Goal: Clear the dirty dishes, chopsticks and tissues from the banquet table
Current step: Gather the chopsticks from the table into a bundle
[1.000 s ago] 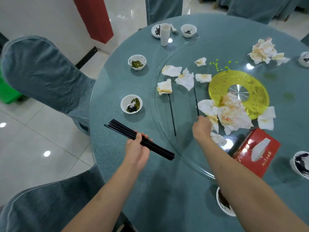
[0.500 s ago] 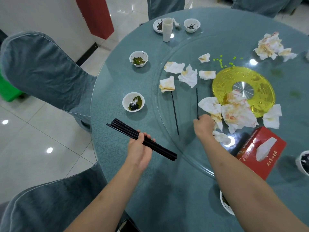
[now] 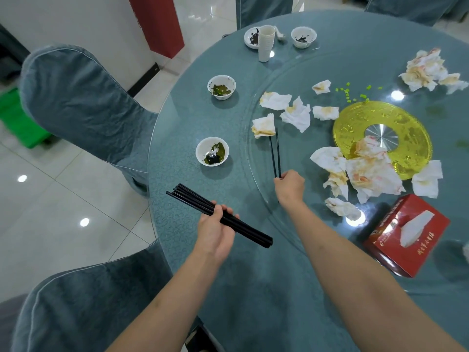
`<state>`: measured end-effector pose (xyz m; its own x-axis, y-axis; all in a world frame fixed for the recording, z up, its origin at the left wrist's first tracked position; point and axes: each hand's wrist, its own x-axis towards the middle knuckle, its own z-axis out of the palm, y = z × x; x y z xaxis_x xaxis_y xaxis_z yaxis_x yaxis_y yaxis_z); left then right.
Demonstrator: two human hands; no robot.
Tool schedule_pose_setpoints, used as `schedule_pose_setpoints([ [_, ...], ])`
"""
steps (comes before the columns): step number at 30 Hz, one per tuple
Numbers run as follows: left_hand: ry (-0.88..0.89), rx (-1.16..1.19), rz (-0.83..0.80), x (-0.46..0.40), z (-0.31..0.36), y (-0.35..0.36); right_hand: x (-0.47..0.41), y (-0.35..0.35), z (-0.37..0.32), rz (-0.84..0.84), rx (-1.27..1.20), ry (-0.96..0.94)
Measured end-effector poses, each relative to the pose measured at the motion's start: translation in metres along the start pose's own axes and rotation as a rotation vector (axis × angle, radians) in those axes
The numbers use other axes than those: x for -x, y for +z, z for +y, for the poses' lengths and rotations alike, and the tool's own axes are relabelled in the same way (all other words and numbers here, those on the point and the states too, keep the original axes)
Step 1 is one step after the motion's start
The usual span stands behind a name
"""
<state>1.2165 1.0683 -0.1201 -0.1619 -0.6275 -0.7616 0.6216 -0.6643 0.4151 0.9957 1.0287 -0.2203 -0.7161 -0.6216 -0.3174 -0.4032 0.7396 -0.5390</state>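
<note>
Nearest, the left hand (image 3: 215, 231) has its fingers curled round a bundle (image 3: 219, 215) of black chopsticks, held above the tabletop (image 3: 253, 288) edge, short of the turntable (image 3: 253, 174). Just beyond, on the turntable's near rim, the right hand (image 3: 289, 185) pinches the near ends of two more chopsticks (image 3: 276, 153) lying almost side by side; their far tips touch a stained tissue (image 3: 264, 125). They look thin, stiff, glossy and light, likely slippery on glass, so gripping both ends together seems wise. Right of that hand lie crumpled, orange-stained tissues (image 3: 365, 171), soft and weightless, best scooped by the handful. Left of the turntable sit two small bowls (image 3: 212, 151) with dark-green dregs; farther off, more dishes (image 3: 303, 37).
</note>
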Motion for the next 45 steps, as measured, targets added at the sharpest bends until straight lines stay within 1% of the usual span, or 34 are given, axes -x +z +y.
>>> schedule_pose_setpoints([
  [11, 0.016, 0.033, 0.006, 0.005, 0.010, -0.006, -0.008, 0.010, 0.002, -0.032, 0.140, 0.009],
  [15, 0.023, 0.027, 0.006, 0.008, 0.010, -0.012, -0.001, 0.007, 0.002, -0.035, 0.145, 0.027],
  [20, 0.040, 0.030, 0.016, 0.012, 0.010, -0.018, 0.000, 0.010, 0.000, -0.028, 0.069, 0.026],
  [28, 0.051, 0.053, 0.020, 0.017, 0.011, -0.023, 0.011, 0.000, 0.000, -0.064, 0.125, 0.003],
  [34, 0.061, 0.059, 0.000, 0.025, 0.009, -0.022, 0.028, -0.010, 0.012, -0.111, 0.312, -0.059],
  [37, 0.061, 0.059, -0.015, 0.030, 0.008, -0.022, 0.038, -0.012, 0.021, -0.125, 0.357, -0.065],
  [45, 0.058, 0.071, -0.024, 0.042, 0.007, -0.032, 0.064, -0.016, 0.040, -0.155, 0.334, -0.014],
])
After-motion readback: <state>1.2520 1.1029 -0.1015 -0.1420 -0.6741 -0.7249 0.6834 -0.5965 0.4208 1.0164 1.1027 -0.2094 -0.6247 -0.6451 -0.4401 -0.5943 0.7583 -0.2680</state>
